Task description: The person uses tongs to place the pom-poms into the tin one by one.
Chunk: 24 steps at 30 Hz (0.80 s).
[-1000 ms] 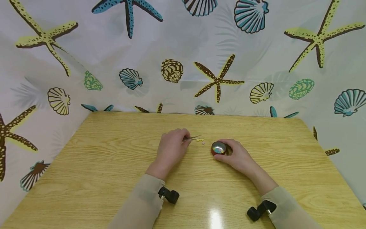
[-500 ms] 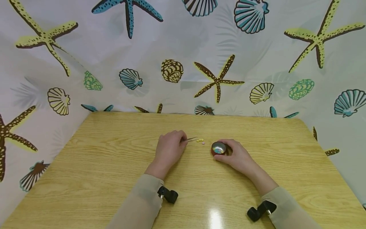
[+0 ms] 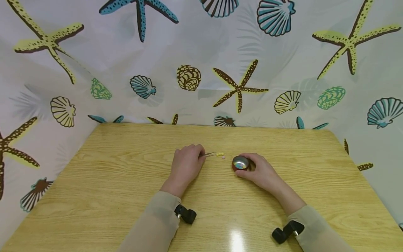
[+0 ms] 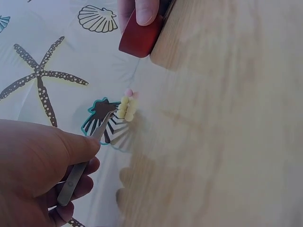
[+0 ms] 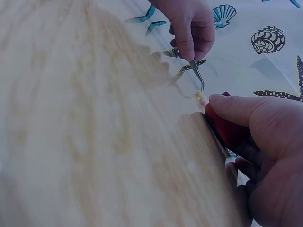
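Here, near the frame's centre, the left hand (image 3: 187, 163) is pinching tweezers (image 4: 73, 182) beside small yellow balls (image 3: 219, 154); right of centre, the right hand (image 3: 262, 172) is gripping a red tin (image 3: 240, 162).

The left hand (image 3: 187, 166) holds tweezers (image 3: 210, 154), their tips at the small yellow beads (image 3: 219, 154); whether they touch is too small to tell. A pink bead (image 3: 223, 157) lies just beside these on the wood-grained table (image 3: 126, 175). The right hand (image 3: 261, 171) grips a red tin (image 3: 240, 163) with a silvery top. Behind hangs a cloth (image 3: 201, 42) printed with shells and starfish.
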Each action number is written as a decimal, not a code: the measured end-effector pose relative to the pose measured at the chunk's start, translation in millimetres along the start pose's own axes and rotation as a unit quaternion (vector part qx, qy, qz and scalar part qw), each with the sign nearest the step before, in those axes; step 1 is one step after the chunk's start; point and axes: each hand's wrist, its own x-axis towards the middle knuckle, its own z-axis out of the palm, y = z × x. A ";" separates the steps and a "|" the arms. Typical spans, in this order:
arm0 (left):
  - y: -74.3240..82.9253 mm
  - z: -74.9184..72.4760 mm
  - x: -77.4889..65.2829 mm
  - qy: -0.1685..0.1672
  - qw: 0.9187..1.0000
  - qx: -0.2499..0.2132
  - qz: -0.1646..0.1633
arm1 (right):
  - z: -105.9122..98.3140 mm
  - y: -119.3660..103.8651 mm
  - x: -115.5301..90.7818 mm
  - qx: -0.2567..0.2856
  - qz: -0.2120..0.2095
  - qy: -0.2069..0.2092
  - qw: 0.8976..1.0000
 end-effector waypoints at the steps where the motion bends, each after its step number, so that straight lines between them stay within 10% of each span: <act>1: -0.1 0.3 0.0 0.000 1.000 0.001 0.000 | 0.1 0.1 0.0 0.000 0.000 0.000 1.000; 24: -1.6 2.1 1.5 0.003 1.000 -0.002 0.002 | 0.3 0.7 0.5 0.001 -0.002 0.000 1.000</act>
